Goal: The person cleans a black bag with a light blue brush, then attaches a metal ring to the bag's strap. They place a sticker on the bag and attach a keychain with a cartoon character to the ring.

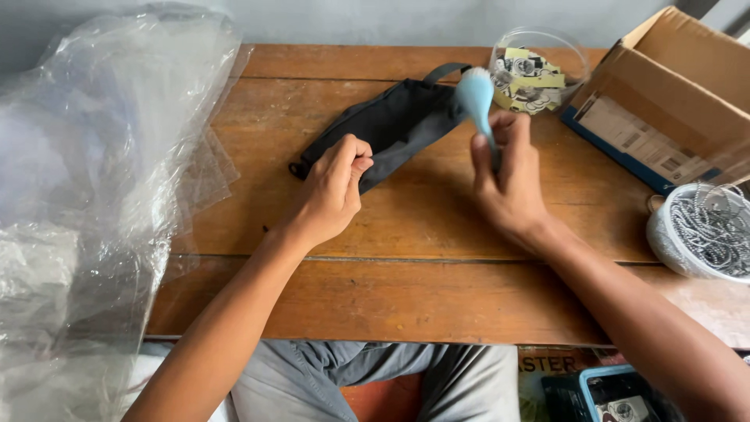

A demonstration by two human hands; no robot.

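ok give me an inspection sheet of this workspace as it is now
surface: wooden table, worn planks
job's things: dark pouch flat on the table; light blue brush at its right end
clutter: clear jar of printed tags; cardboard box; white tub of metal chains; plastic sheeting at left
grippers: left hand pinches the pouch edge; right hand grips the brush handle
cables: nothing seen
surroundings: grey wall behind; the person's grey trousers below the table
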